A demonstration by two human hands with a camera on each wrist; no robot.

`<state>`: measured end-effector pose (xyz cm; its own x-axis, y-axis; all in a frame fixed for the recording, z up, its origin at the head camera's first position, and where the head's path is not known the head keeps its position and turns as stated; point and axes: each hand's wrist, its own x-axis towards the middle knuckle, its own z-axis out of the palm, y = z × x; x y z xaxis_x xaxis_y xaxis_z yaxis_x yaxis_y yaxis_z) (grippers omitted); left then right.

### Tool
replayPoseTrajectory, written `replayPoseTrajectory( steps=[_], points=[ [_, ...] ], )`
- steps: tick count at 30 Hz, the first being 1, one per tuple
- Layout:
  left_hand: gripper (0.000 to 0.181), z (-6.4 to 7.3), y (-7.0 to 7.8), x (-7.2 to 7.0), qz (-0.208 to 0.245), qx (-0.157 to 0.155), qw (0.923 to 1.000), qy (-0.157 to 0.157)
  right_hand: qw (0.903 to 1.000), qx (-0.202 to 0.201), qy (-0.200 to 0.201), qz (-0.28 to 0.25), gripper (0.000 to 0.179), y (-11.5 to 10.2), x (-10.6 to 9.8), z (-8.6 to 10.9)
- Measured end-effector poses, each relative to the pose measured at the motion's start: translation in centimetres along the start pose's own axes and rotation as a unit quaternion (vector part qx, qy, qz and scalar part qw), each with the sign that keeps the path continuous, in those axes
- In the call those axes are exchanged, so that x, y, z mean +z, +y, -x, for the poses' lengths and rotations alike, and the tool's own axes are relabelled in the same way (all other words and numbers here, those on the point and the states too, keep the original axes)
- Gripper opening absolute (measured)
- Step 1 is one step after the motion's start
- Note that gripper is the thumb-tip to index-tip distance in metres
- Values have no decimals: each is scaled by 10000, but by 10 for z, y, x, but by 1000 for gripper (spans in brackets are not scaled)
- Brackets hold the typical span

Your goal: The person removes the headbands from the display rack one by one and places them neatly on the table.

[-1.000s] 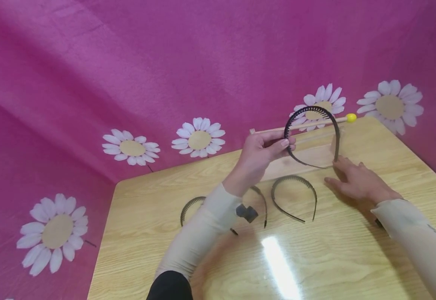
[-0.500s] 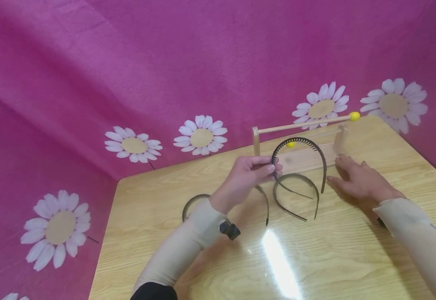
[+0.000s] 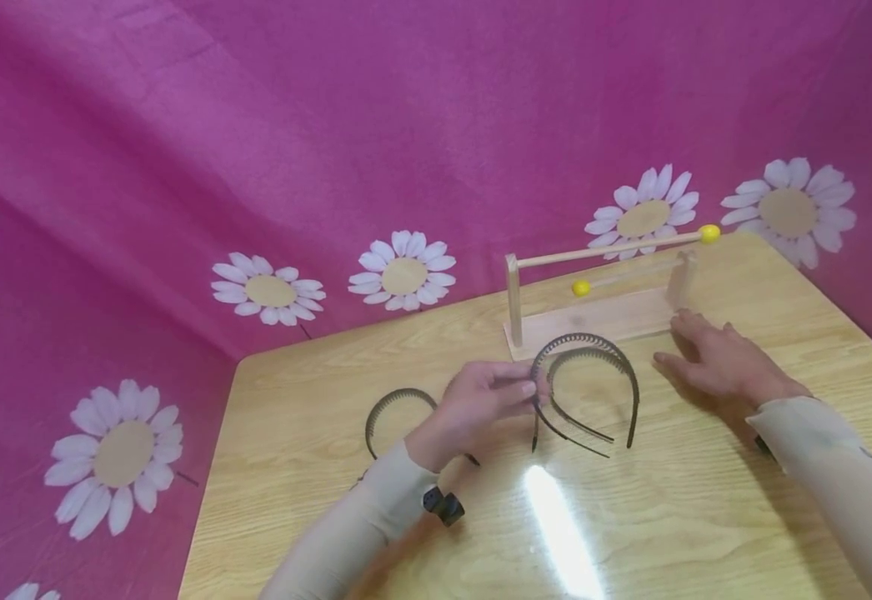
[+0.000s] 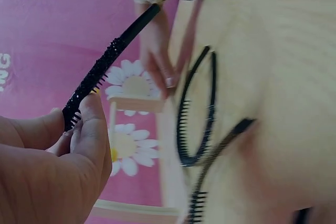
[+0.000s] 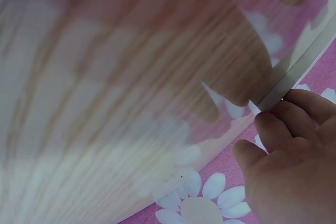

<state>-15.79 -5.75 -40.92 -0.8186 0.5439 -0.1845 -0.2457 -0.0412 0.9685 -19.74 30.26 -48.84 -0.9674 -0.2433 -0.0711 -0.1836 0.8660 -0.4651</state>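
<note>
My left hand [image 3: 477,400] pinches a black toothed headband [image 3: 635,400] by one side, thumb against fingers. In the left wrist view the held headband [image 4: 97,72] shows a glittery beaded stretch and short teeth. Behind it in the head view, a second black headband [image 3: 592,353] lies on the table, overlapped by the held one. My right hand [image 3: 729,362] rests at the right end of the wooden stand [image 3: 593,321], its fingertips at the base and its fingers not wrapped round anything.
The stand has an upper rod with a yellow knob [image 3: 709,234] and a lower rod with another yellow knob [image 3: 581,288]. Another headband [image 3: 398,395] lies left, partly behind the left arm. One more headband [image 3: 535,437] is mostly hidden by my left hand. A pink daisy-print cloth [image 3: 436,125] hangs behind.
My left hand has brought the headband down and toward me, away from the stand's upper rod to just over the headband on the table. The right hand stays at the base.
</note>
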Motion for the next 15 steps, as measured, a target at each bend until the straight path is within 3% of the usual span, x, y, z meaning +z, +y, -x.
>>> replayPoseTrajectory(
  steps=[5,11,15],
  points=[
    [20,13,-19,2,320,-359,9987,190,10000,-31,-66,17,79,0,-1,-2],
    [20,28,-41,4,603,-510,9968,155,9992,-331,224,-17,52,-2,1,-2],
    [21,37,-51,4,706,-648,9953,122,9998,-175,112,-43,58,-3,0,-1]
  ],
)
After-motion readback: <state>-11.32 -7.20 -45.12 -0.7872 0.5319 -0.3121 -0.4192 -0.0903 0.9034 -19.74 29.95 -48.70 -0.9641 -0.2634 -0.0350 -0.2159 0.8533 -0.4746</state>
